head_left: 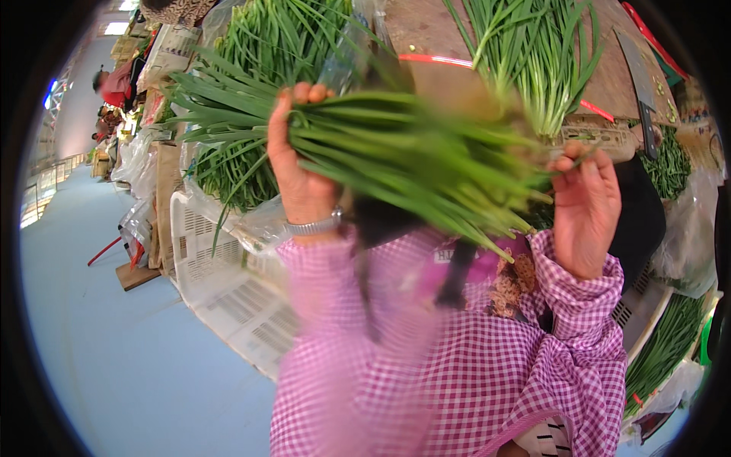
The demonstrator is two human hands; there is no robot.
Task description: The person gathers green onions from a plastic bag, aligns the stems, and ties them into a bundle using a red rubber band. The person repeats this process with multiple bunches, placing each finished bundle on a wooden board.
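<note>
My left hand (307,185), with a metal watch band at the wrist, is wrapped around a thick bunch of Chinese chives (394,143). The bunch lies across in front of my chest, leaf tips to the left and pale stem ends to the right; its middle is blurred. At the stem end, my right hand (588,197) has thumb and fingers pinched on a thin green blade (581,158). Beyond it, another pile of chives (542,68) rests on a brown board (425,28), over a red strip (437,59).
A cleaver (635,68) lies on the board's right side. Chives in plastic (274,43) stand behind my left hand. A white slatted crate (228,285) is at lower left, beside blue floor (143,354). More chives (665,348) fill a crate at right. People (117,88) are far left.
</note>
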